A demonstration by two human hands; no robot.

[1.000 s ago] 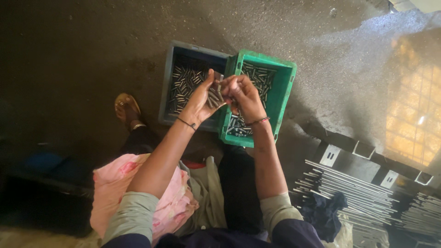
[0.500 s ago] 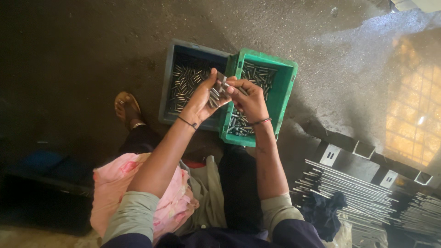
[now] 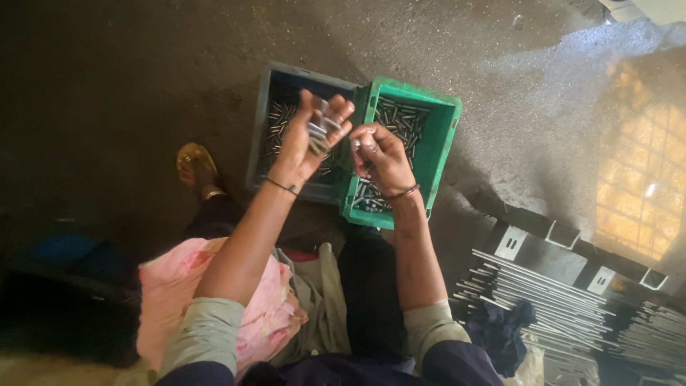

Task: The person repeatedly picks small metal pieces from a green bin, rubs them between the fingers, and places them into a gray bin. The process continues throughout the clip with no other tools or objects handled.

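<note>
My left hand (image 3: 306, 139) is raised over the dark blue bin (image 3: 266, 114) and holds a small bunch of short metal pins (image 3: 318, 129) between its fingers. My right hand (image 3: 382, 157) is curled beside it over the green bin (image 3: 446, 139) and pinches a single metal pin (image 3: 356, 145) at its fingertips. Both bins hold many loose pins of the same kind. The two hands are close but apart.
The bins stand side by side on a rough concrete floor. A bundle of long metal rods (image 3: 543, 304) and metal brackets (image 3: 532, 239) lie at the right. A pink cloth (image 3: 168, 300) covers my left knee; a sandalled foot (image 3: 196, 168) sits left.
My left hand has lifted slightly and its fingers have spread around the pins. My right hand has drawn a little away from it toward the green bin.
</note>
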